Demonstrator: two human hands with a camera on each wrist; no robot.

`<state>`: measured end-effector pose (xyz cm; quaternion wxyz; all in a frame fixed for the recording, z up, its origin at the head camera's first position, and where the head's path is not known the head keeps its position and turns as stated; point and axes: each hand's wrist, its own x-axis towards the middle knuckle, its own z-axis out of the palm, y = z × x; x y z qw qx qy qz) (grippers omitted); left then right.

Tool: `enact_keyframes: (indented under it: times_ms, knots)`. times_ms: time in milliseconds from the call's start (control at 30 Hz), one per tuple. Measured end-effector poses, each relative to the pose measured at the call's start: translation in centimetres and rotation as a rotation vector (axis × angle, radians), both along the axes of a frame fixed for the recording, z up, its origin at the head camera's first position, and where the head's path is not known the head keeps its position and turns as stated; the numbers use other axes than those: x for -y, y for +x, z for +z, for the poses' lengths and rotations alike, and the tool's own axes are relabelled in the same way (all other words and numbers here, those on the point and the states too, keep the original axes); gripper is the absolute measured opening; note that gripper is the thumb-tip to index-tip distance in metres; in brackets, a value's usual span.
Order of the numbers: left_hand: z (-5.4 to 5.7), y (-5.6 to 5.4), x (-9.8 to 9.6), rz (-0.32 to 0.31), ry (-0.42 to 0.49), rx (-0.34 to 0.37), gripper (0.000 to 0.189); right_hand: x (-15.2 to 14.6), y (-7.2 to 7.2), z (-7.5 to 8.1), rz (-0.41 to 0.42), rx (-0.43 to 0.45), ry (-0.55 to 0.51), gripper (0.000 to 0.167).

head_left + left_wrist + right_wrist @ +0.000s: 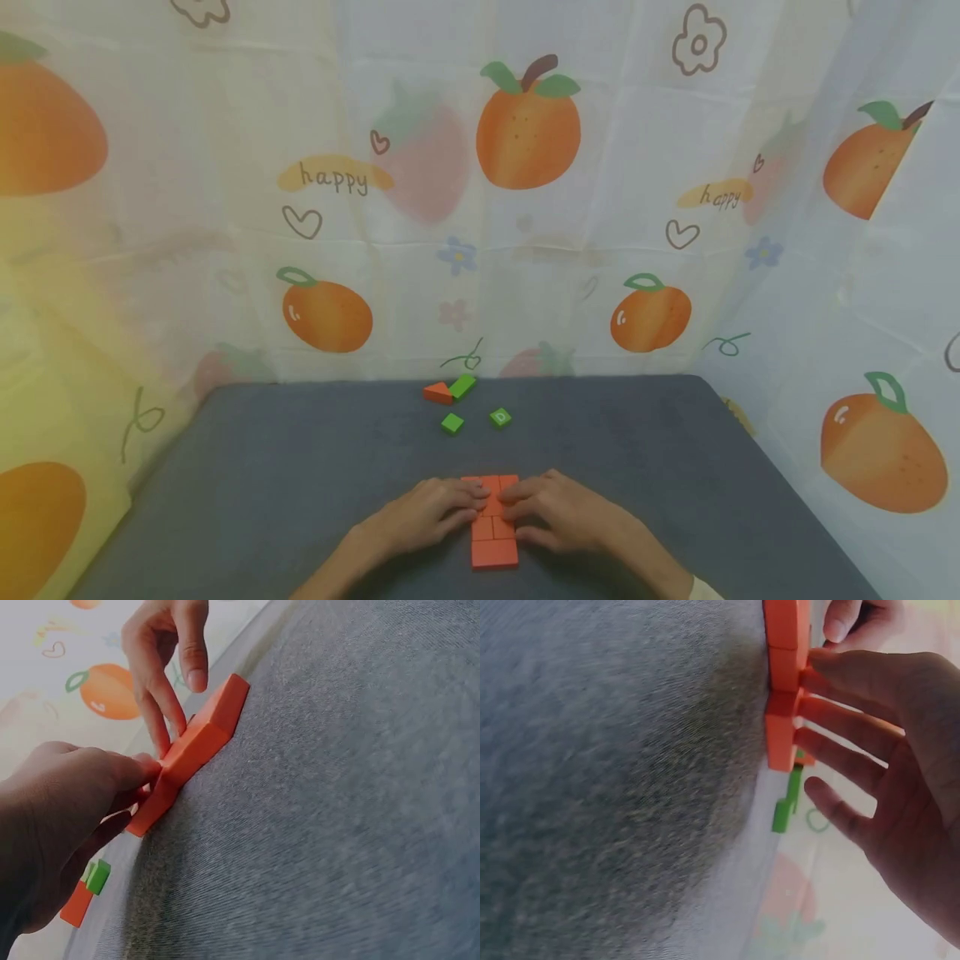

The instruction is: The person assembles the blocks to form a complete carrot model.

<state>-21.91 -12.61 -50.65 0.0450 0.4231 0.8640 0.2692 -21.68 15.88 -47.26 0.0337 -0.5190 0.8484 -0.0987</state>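
Observation:
Several flat orange-red blocks [495,552] lie edge to edge on the grey cloth, forming a narrow upright shape in front of me. My left hand [429,514] comes in from the left, its fingertips on the far-left blocks. From the opposite side, my right hand [564,514] touches the right edge and top of the blocks with fairly straight fingers. In the right wrist view, the fingers [847,724] are spread, with the tips against the blocks' side. The left hand's fingers partly cover the upper-left blocks.
Beyond the hands lie a green square block [452,423], a green block marked D [500,417], a longer green block [462,386] and an orange triangular block [437,393]. A fruit-printed curtain [525,300] hangs behind and beside the grey-covered table [645,450].

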Motion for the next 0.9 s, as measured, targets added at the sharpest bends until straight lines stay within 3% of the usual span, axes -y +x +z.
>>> enact_keyframes:
  times_ms: [133,200,300,367,500,567,633,733,900]
  knots:
    - [1.0,-1.3,0.4,0.003,0.028,-0.106,0.032,0.4,0.1,0.3,0.023,-0.057,0.026,0.022]
    - [1.7,-2.8,1.0,0.040,0.057,-0.187,0.032,0.6,0.2,0.5,0.029,-0.079,0.039,0.020]
    - [2.8,-6.0,2.2,0.133,0.075,-0.281,0.035,0.8,0.3,0.7,0.033,-0.095,0.054,0.016]
    - [3.3,-8.1,2.8,0.176,0.047,-0.286,0.040,0.8,0.3,0.7,0.037,-0.091,0.064,0.014]
    - [3.7,-11.3,4.0,0.193,-0.106,-0.184,0.050,0.8,0.4,0.8,0.046,-0.072,0.080,0.014]
    - [3.7,-12.1,4.4,0.192,-0.191,-0.120,0.051,0.9,0.4,1.0,0.048,-0.063,0.082,0.015]
    - [3.6,-12.4,4.7,0.201,-0.250,-0.103,0.049,1.0,0.4,1.1,0.044,-0.050,0.083,0.015]
    - [3.7,-12.5,4.9,0.252,-0.289,-0.121,0.039,1.2,0.4,1.3,0.028,-0.035,0.095,0.016]
    - [4.8,-12.4,4.8,0.326,-0.290,-0.193,0.015,1.2,0.4,1.3,0.002,-0.029,0.107,0.016]
